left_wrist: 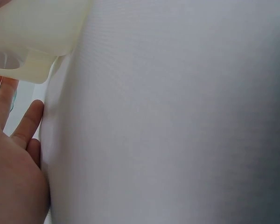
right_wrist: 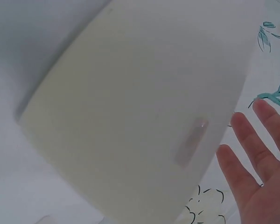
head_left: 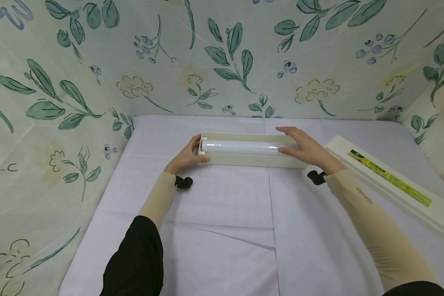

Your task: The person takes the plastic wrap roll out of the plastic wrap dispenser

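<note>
An open cream plastic wrap dispenser lies lengthwise on the white-covered table. Inside it rests a clear, shiny roll of cling film. My left hand grips the dispenser's left end, thumb along the front wall and fingers round the end. In the left wrist view, several fingers reach beneath a cream end piece. Over the dispenser's right end is my right hand, its thumb at the roll and its other fingers stretched toward the far side. The right wrist view shows those fingers straight and spread beside the wall.
A long cream lid with a yellow-green label lies slantwise on the right, close to my right forearm. A floral cloth hangs behind the table and on both sides. Creases run across the white tablecloth.
</note>
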Demonstrator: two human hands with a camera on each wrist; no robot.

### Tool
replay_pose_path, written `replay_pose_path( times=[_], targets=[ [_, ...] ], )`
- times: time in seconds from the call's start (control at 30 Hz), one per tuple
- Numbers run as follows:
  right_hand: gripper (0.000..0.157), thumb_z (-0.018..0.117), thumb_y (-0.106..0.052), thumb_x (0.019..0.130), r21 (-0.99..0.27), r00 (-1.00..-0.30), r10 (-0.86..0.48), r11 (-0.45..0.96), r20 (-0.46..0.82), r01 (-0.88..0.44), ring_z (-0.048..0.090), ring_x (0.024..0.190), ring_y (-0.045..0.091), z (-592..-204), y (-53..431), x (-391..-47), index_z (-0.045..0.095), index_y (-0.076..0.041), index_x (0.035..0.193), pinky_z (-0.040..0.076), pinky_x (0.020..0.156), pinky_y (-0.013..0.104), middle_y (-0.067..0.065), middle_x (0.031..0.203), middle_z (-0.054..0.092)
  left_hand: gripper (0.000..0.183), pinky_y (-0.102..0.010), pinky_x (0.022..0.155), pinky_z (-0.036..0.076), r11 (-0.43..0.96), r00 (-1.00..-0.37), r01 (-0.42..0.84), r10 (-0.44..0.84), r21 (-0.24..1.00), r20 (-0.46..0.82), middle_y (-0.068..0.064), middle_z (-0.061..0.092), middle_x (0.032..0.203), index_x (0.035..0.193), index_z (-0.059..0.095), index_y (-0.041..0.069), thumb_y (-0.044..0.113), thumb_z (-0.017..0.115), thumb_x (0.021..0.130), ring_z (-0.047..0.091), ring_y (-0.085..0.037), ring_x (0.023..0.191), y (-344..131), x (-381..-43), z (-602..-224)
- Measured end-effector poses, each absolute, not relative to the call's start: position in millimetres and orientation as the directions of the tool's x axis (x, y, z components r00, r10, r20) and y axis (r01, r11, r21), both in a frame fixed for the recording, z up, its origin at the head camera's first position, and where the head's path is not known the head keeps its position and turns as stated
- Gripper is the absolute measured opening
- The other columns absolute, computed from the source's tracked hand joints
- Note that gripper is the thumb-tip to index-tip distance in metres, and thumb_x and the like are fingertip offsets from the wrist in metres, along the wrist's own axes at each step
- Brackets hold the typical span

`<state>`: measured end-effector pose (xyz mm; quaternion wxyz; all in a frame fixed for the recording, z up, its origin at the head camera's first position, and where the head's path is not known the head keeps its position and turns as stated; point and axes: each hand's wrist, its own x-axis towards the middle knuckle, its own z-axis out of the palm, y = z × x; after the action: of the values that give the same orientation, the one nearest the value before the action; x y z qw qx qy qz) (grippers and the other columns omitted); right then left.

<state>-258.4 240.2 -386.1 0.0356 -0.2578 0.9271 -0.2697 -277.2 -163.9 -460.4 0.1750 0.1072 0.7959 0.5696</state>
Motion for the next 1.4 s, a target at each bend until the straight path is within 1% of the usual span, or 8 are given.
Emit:
replay_pose_path(
  times=[0.1, 0.23, 0.37, 0.7, 0.93, 1.13, 1.27, 1.4],
  targets=[
    [0.068, 0.066, -0.032, 0.091, -0.526, -0.858, -0.508, 0.712, 0.072, -0.465, 0.035, 0.130, 0.036, -386, 235, -259, 0.034, -0.012, 0.148, 0.027, 0.104, 0.060, 0.015, 0.147, 0.036, 0.102, -0.053, 0.112, 0.004, 0.332, -0.911, -0.040, 0.375, 0.943, -0.170, -0.010, 0.019, 0.156, 0.154, 0.012, 0.018, 0.015, 0.079, 0.078, 0.016, -0.026, 0.141, -162, -271, -448],
    [0.068, 0.065, -0.033, 0.091, -0.530, -0.861, -0.506, 0.718, 0.048, -0.451, 0.035, 0.130, 0.036, -386, 228, -259, 0.034, -0.014, 0.149, 0.028, 0.103, 0.061, 0.015, 0.147, 0.036, 0.098, -0.053, 0.112, 0.005, 0.334, -0.911, -0.042, 0.375, 0.942, -0.174, -0.013, 0.019, 0.156, 0.154, 0.012, 0.013, 0.012, 0.077, 0.079, 0.016, -0.028, 0.142, -159, -261, -432],
    [0.068, 0.065, -0.034, 0.092, -0.527, -0.863, -0.504, 0.724, 0.037, -0.446, 0.035, 0.131, 0.037, -387, 222, -260, 0.034, -0.015, 0.149, 0.027, 0.103, 0.062, 0.015, 0.148, 0.036, 0.099, -0.052, 0.113, 0.005, 0.339, -0.911, -0.043, 0.373, 0.940, -0.176, -0.012, 0.019, 0.156, 0.154, 0.013, 0.014, 0.014, 0.077, 0.079, 0.015, -0.027, 0.142, -159, -261, -430],
    [0.063, 0.065, -0.029, 0.093, -0.537, -0.840, -0.538, 0.690, 0.068, -0.485, 0.039, 0.128, 0.034, -390, 211, -263, 0.037, -0.014, 0.147, 0.031, 0.103, 0.057, 0.013, 0.145, 0.040, 0.099, -0.052, 0.113, 0.006, 0.346, -0.910, -0.040, 0.375, 0.937, -0.177, -0.010, 0.020, 0.156, 0.154, 0.013, 0.016, 0.015, 0.078, 0.079, 0.016, -0.026, 0.142, -160, -262, -432],
    [0.060, 0.064, -0.026, 0.093, -0.535, -0.819, -0.566, 0.665, 0.094, -0.521, 0.041, 0.126, 0.034, -392, 206, -264, 0.040, -0.011, 0.146, 0.032, 0.104, 0.054, 0.013, 0.143, 0.043, 0.099, -0.052, 0.113, 0.005, 0.340, -0.909, -0.040, 0.378, 0.940, -0.175, -0.010, 0.020, 0.156, 0.154, 0.013, 0.016, 0.014, 0.078, 0.079, 0.016, -0.026, 0.142, -159, -262, -430],
    [0.057, 0.063, -0.024, 0.094, -0.537, -0.807, -0.581, 0.650, 0.106, -0.538, 0.043, 0.125, 0.032, -394, 200, -265, 0.041, -0.011, 0.145, 0.033, 0.104, 0.052, 0.013, 0.141, 0.045, 0.098, -0.052, 0.113, 0.006, 0.346, -0.909, -0.036, 0.377, 0.937, -0.175, -0.011, 0.020, 0.156, 0.154, 0.013, 0.015, 0.014, 0.077, 0.079, 0.017, -0.026, 0.141, -159, -263, -432],
    [0.056, 0.063, -0.023, 0.094, -0.538, -0.799, -0.592, 0.642, 0.106, -0.547, 0.043, 0.125, 0.032, -395, 196, -267, 0.042, -0.011, 0.145, 0.033, 0.103, 0.050, 0.013, 0.140, 0.046, 0.101, -0.053, 0.112, 0.004, 0.340, -0.914, -0.048, 0.364, 0.939, -0.178, -0.008, 0.019, 0.156, 0.154, 0.013, 0.018, 0.016, 0.079, 0.078, 0.015, -0.026, 0.142, -161, -271, -446],
    [0.055, 0.062, -0.023, 0.094, -0.540, -0.793, -0.600, 0.635, 0.104, -0.552, 0.044, 0.125, 0.031, -397, 193, -268, 0.042, -0.010, 0.144, 0.033, 0.103, 0.050, 0.013, 0.139, 0.048, 0.102, -0.052, 0.113, 0.002, 0.349, -0.923, -0.044, 0.345, 0.936, -0.172, -0.004, 0.019, 0.156, 0.154, 0.013, 0.024, 0.021, 0.080, 0.077, 0.015, -0.022, 0.142, -163, -277, -460]
  ],
)
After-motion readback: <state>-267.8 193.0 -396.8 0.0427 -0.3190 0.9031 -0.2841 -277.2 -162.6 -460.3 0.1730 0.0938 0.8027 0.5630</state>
